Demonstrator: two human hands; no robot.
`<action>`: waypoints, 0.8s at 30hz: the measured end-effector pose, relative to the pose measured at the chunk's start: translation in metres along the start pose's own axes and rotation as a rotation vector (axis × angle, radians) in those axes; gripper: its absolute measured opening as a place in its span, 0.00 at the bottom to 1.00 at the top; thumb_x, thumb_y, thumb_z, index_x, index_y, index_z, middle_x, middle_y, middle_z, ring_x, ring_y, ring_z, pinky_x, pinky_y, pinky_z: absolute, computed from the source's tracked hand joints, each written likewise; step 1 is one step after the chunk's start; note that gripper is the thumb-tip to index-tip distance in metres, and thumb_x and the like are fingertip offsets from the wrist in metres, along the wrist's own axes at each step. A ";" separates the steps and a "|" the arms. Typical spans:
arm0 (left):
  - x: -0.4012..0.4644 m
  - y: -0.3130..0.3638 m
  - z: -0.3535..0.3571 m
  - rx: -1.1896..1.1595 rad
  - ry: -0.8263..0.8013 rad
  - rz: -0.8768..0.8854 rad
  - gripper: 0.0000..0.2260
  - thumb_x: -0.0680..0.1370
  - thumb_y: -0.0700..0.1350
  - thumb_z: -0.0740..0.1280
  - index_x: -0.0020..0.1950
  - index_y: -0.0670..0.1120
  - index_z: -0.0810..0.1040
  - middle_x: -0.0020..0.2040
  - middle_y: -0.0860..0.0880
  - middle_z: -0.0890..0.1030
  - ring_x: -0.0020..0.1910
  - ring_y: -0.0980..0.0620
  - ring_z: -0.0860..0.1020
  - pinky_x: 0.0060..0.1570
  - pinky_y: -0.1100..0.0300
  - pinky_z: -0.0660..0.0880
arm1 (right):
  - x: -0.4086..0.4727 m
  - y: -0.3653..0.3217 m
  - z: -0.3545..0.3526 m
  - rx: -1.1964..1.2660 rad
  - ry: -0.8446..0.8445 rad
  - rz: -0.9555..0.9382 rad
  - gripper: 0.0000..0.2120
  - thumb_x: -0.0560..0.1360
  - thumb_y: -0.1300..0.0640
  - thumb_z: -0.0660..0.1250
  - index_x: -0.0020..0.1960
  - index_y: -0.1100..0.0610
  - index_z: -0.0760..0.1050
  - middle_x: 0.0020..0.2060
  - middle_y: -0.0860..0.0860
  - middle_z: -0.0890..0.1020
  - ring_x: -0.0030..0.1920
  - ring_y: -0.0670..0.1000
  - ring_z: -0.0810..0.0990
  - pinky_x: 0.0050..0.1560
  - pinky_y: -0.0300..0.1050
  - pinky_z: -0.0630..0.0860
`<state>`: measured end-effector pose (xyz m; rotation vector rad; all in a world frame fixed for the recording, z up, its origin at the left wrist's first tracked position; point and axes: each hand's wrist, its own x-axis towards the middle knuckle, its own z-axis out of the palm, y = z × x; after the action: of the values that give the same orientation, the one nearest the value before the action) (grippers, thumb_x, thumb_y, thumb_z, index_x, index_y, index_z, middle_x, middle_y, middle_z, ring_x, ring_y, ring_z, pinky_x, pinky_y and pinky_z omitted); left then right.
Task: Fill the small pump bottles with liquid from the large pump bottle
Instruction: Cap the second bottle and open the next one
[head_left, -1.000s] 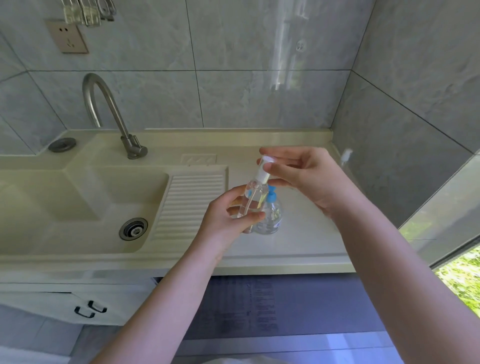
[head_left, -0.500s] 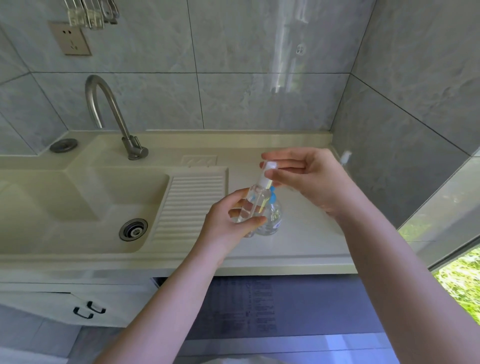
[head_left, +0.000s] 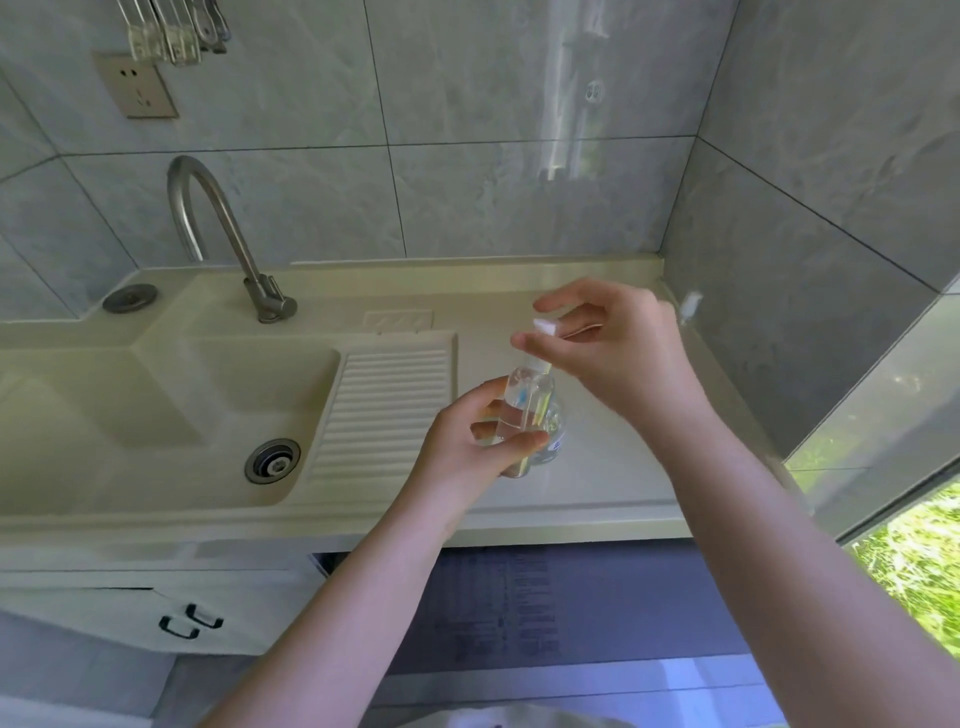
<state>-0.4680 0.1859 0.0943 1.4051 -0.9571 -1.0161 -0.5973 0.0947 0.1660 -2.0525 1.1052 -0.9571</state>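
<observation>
Cream-coloured bench (head_left: 597, 499) carries a moulded sink (head_left: 156, 415) at its left end, with a steel tap (head_left: 218, 228) at the back edge and a ribbed drainboard (head_left: 384, 410) beside the basin. Right of the drainboard, the left hand (head_left: 467, 447) curls its grip round a small clear pump bottle (head_left: 522, 410), held above the bench. Just behind it stands another clear bottle (head_left: 550, 447), mostly hidden, with a blue part showing through. The right hand (head_left: 618, 348) pinches the small bottle's white pump head (head_left: 544, 327) between thumb and fingers.
</observation>
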 end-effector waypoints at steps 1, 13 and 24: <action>0.000 -0.001 0.001 -0.011 -0.016 -0.015 0.20 0.71 0.39 0.77 0.56 0.60 0.80 0.48 0.51 0.83 0.50 0.53 0.81 0.44 0.52 0.81 | -0.002 -0.002 0.002 -0.136 0.072 -0.027 0.21 0.66 0.36 0.76 0.53 0.47 0.81 0.34 0.44 0.83 0.40 0.40 0.82 0.46 0.44 0.81; -0.001 -0.003 -0.001 -0.074 -0.046 -0.112 0.19 0.71 0.40 0.77 0.58 0.57 0.80 0.50 0.52 0.83 0.53 0.49 0.82 0.50 0.49 0.82 | 0.002 0.004 -0.001 -0.020 -0.042 0.072 0.29 0.65 0.36 0.77 0.62 0.43 0.76 0.39 0.43 0.85 0.43 0.35 0.81 0.47 0.35 0.76; 0.002 -0.006 0.001 -0.056 -0.034 -0.088 0.19 0.71 0.39 0.76 0.58 0.56 0.80 0.53 0.47 0.82 0.54 0.47 0.82 0.44 0.53 0.83 | 0.006 0.015 0.001 0.256 -0.140 0.108 0.26 0.66 0.51 0.81 0.62 0.45 0.79 0.46 0.47 0.85 0.44 0.42 0.84 0.47 0.38 0.79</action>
<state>-0.4688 0.1844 0.0885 1.3972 -0.8917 -1.1270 -0.6001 0.0833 0.1555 -1.8050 0.9565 -0.8410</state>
